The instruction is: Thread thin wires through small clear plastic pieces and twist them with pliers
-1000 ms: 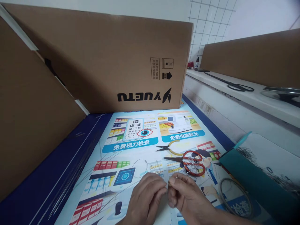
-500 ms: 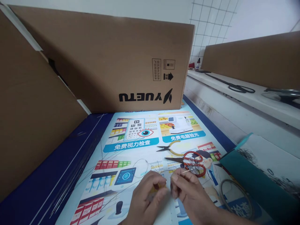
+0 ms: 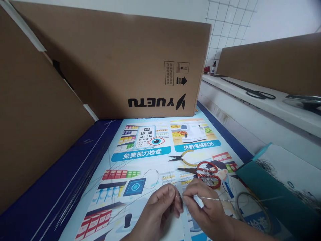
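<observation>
My left hand [image 3: 160,211] is closed in a pinch on one end of a thin, pale wire [image 3: 210,199]. Fingertip to fingertip with it, my right hand [image 3: 207,214] pinches the same wire, which stretches rightward over that hand's knuckles. Just beyond my hands lie red-handled scissors [image 3: 187,170], with a tangle of fine wire bits [image 3: 210,177] on their handles. Yellow-handled pliers [image 3: 187,162] rest behind them, jaws pointing left. A loop of thin wire [image 3: 158,177] lies on the printed sheet past my left hand.
A coil of wire [image 3: 238,205] and a teal box [image 3: 273,184] with dark wire loops are at the right. Large cardboard [image 3: 112,67] stands at the back and left. Long thin wires [image 3: 72,197] lie left. Black-handled scissors [image 3: 259,95] rest on the white ledge.
The wire now shows stretched rightward across my right hand. My right hand has turned, and my left fingers have closed together. The view has shifted slightly.
</observation>
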### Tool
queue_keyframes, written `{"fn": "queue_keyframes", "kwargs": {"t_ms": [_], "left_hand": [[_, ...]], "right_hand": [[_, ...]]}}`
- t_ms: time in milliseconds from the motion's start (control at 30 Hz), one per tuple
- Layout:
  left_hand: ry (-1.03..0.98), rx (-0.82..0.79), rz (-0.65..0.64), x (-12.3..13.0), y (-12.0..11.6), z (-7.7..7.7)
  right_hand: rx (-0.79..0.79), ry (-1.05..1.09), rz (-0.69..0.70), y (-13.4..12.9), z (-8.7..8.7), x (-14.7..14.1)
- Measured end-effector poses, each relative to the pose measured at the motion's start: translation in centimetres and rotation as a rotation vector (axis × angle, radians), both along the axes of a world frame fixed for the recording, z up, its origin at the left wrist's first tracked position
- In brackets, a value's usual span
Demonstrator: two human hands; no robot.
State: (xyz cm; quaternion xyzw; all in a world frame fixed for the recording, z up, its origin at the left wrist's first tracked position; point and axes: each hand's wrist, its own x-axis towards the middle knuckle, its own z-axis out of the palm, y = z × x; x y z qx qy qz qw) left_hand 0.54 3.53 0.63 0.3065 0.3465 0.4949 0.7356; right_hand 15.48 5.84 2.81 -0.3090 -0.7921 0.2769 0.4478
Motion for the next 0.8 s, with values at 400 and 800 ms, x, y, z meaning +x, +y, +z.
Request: {"fn": "queue_keyframes", "kwargs": {"t_ms": [400, 800], "left_hand": [[0.196, 0.061, 0.006, -0.3, 0.1, -0.7], [0.656, 0.301, 0.143, -0.6, -0.4, -0.1]], "right_hand": [[0.043, -0.048, -0.036, 0.2, -0.7, 0.1], [-0.438, -0.009, -0.091, -0.1, -1.2, 0.3]]}}
